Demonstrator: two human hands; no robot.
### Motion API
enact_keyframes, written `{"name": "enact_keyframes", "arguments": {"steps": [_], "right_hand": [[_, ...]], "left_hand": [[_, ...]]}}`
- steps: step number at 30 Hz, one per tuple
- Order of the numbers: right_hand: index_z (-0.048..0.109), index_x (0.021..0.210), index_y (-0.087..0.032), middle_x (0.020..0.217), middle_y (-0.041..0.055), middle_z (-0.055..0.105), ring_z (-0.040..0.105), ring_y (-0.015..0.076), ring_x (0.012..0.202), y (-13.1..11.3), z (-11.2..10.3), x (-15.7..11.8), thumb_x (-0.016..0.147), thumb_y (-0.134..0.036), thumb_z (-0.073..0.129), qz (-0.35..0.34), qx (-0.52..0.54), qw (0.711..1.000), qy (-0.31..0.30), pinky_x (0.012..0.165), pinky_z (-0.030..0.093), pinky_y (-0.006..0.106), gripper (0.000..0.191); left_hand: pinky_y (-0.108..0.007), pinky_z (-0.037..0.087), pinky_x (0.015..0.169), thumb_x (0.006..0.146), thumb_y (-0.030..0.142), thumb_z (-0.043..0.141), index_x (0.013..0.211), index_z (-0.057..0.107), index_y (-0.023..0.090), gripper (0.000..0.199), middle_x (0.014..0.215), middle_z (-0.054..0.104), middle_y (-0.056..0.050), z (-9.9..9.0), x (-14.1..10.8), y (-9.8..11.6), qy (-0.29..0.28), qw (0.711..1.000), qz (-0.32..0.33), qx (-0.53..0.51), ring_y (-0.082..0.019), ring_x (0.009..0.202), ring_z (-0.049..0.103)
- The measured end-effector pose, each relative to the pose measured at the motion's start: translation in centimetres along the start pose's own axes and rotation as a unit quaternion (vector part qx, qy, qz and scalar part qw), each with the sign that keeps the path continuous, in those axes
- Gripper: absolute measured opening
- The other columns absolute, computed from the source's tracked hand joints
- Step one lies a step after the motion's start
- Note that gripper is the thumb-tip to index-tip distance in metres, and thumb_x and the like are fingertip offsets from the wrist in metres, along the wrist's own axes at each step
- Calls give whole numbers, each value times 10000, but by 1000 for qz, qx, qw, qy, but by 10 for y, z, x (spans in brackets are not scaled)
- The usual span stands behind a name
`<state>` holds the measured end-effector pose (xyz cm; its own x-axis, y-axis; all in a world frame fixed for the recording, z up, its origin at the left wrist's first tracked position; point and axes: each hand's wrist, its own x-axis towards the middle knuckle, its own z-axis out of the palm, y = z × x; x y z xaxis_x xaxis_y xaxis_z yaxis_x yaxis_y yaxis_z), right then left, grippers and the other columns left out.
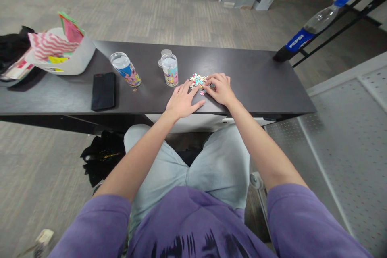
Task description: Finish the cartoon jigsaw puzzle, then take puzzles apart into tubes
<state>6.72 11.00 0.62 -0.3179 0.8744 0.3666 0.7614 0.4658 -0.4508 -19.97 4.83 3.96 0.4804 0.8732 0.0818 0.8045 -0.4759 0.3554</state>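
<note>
A small pile of colourful little pieces (198, 80) lies on the dark table, between my two hands. My left hand (182, 100) rests at the pile's left side, fingers spread and thumb apart, holding nothing. From the right, my right hand (220, 89) reaches over the pile with bent fingers; its fingertips touch the pieces and partly cover them. Whether a piece is between those fingers is too small to tell. A clear cup with a printed picture (171, 73) stands just left of the pile, with round lids (166, 52) behind it.
Another printed cup (127, 70) stands farther left, beside a black phone-like case (103, 91). A white basket (81, 58) with cloths and packets is at the table's left. A Pepsi bottle (298, 40) stands at the far right corner. The table's near edge (187, 113) runs below my wrists.
</note>
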Motion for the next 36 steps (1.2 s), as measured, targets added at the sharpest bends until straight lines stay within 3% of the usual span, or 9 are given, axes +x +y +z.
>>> {"name": "enact_keyframes", "arguments": {"steps": [6,10,15,18,22,24,31,33,36], "right_hand": [[841,1108,-311,1432,137,899,728,450,1450,8,2,2,1201,-550,719,35,43,997,59,1356,474,736,285],[831,1166,-318,1425,149,889,765,418,1444,25,5,7,1250,-816,535,74,86,987,117,1350,551,679,586],[737,1349,-342,1406,132,855,832,337,1334,49,0,-6,1210,-1047,200,146,136,963,179,1097,723,525,896],[743,1338,-334,1381,143,871,841,356,1298,51,-8,-25,1233,-975,299,158,131,964,167,1114,729,570,787],[833,1307,-314,1390,153,920,825,439,1339,35,-18,-42,1129,-723,764,122,100,982,102,1304,619,713,451],[878,1310,-318,1401,142,937,814,467,1375,25,-20,-42,1059,-563,865,98,89,989,67,1337,580,745,351],[794,1556,-288,1482,154,940,878,393,1336,21,-22,-36,1200,-432,598,90,100,991,27,1264,671,649,431],[776,1561,-286,1487,163,933,866,401,1356,24,-21,-36,1189,-419,601,100,93,990,31,1262,672,660,432],[794,1505,-299,1454,160,931,835,425,1379,26,-18,-34,1141,-410,670,102,74,991,33,1292,644,689,400]], "left_hand": [[-638,290,1616,1242,670,593,1981,475,146,914,2115,368,-253,0,-1,1,-2,1000,-3,6,-436,1995,339],[-640,295,1614,1226,681,584,1977,435,89,968,2109,364,-279,1,0,-1,1,1000,-9,6,-448,1988,349],[-630,288,1623,1219,698,555,1984,398,66,1005,2117,343,-277,1,1,-3,-3,1000,-15,0,-446,1987,352],[-641,254,1634,1214,708,550,1990,367,43,1039,2127,305,-284,1,1,-4,-10,1000,-19,-4,-455,2005,303],[-628,200,1650,1190,718,608,1994,318,-6,1121,2131,258,-311,2,6,-4,-19,999,-23,-11,-462,2024,239],[-612,194,1655,1161,729,676,2005,261,-24,1205,2132,233,-328,4,13,-2,-18,999,-28,-17,-463,2029,221],[-772,159,1641,862,963,972,2038,186,51,1684,2131,150,-378,19,65,10,15,996,-79,-33,-574,2030,108],[-803,149,1635,851,991,965,2021,267,49,1657,2120,195,-388,21,75,13,16,996,-79,-33,-593,2023,124],[-749,176,1648,958,927,907,1958,443,46,1411,2095,321,-365,21,81,16,13,998,-51,-31,-569,2008,222]]}}
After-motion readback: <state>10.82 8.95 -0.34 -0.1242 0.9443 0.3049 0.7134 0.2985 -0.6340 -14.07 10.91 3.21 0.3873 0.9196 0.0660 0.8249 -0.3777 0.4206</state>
